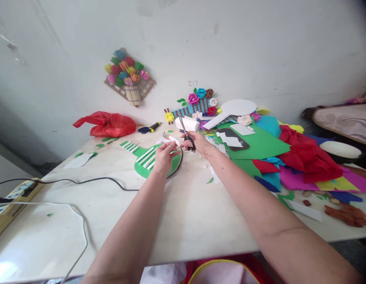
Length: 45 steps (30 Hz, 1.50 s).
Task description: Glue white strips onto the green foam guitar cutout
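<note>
A rounded green cutout (pixel 145 170) bearing white strips (pixel 145 157) lies on the tabletop (pixel 194 221), its neck toward ten o'clock, partly hidden by the left hand (pixel 164 154), which pinches a white piece (pixel 174 139); the right hand (pixel 200 142) curls around scissors (pixel 183 124).

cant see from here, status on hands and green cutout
Left hand at small white piece. Right hand holding scissors, blades up. Green cutout flat, white strips across it. Black cable passing its edge.
</note>
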Motion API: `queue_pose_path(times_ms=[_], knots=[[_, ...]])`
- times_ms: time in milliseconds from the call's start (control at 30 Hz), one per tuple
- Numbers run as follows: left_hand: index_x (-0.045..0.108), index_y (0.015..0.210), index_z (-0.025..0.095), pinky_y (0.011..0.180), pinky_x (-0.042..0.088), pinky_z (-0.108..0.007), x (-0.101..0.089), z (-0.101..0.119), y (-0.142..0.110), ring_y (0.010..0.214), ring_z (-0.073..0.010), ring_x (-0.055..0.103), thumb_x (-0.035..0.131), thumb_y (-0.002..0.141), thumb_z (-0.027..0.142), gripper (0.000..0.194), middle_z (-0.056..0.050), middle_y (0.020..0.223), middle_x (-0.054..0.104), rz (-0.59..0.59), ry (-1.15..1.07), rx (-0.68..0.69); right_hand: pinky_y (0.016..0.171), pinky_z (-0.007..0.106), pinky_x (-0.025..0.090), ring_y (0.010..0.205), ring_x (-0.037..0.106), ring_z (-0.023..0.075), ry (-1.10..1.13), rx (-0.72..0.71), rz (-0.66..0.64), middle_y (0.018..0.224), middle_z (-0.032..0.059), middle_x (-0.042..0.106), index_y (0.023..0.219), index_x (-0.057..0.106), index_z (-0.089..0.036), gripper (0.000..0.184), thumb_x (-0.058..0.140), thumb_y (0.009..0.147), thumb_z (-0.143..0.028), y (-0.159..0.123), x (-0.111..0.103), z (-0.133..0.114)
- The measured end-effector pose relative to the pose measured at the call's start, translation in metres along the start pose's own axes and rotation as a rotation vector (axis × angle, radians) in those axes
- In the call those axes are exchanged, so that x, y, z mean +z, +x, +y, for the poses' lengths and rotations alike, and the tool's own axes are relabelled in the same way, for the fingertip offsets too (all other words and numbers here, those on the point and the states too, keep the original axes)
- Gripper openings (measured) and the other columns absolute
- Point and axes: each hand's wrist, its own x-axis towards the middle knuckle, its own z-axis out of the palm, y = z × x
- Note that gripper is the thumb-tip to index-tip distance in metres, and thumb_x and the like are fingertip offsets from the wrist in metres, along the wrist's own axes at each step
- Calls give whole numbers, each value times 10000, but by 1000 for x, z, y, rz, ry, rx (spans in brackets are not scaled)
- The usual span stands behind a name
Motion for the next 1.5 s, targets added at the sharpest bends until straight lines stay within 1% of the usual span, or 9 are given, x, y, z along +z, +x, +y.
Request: queue_pose_path(times_ms=[100,267,500,667,800,900,1033,1233,1500], knots=[[610,666,117,518,475,-219,-3,1,3,510,-67,522,717,571,245,192,0,625,582,12,-34,21,312,147,252,448,516,73,-66,5,-61,624,10,618,850,532,-159,367,677,633,-417,-2,-4,-2],[606,663,114,487,461,-205,-7,3,5,502,-75,536,702,568,233,179,-2,602,584,41,-67,50,312,154,278,470,543,83,-222,23,-253,615,35,614,730,543,-131,339,610,699,-462,-8,-9,-10],[598,661,123,551,481,-202,-14,2,9,524,-80,571,674,592,205,131,-2,578,596,98,-120,49,323,154,279,469,542,88,-363,80,-372,591,13,602,813,570,-147,327,607,702,-453,-8,-8,-14],[600,661,124,554,478,-196,-16,1,12,518,-76,575,666,595,205,124,-2,580,603,121,-132,53,392,172,315,456,498,80,-485,31,-363,546,-14,548,775,585,-146,329,640,659,-449,-5,-6,-11],[599,663,123,542,471,-188,-15,2,11,522,-74,570,660,590,201,123,-5,594,603,107,-140,52,455,188,312,497,464,83,-705,-82,-331,544,-36,500,761,611,-151,397,639,615,-519,-4,-5,-12],[590,662,132,536,465,-181,-14,4,10,522,-69,564,639,600,196,102,1,598,596,103,-154,40,504,196,300,571,471,97,-876,-146,-277,616,-19,542,762,613,-164,439,618,605,-574,-4,-4,-17],[584,675,140,547,469,-183,-15,4,11,544,-73,572,634,602,202,109,3,603,594,84,-171,42,528,207,286,614,481,116,-1027,-160,-215,692,1,587,766,608,-191,451,608,593,-607,-6,0,-22],[580,675,148,568,475,-193,-16,2,12,560,-80,580,642,595,201,115,10,598,593,74,-187,47,523,217,267,610,485,127,-1093,-188,-158,702,11,598,763,612,-209,470,602,573,-639,-7,2,-22],[595,677,153,625,472,-212,-18,1,13,597,-91,597,648,582,198,117,8,621,609,87,-210,38,511,215,258,588,470,121,-1081,-212,-125,665,0,580,741,612,-210,446,614,569,-621,-7,2,-21]])
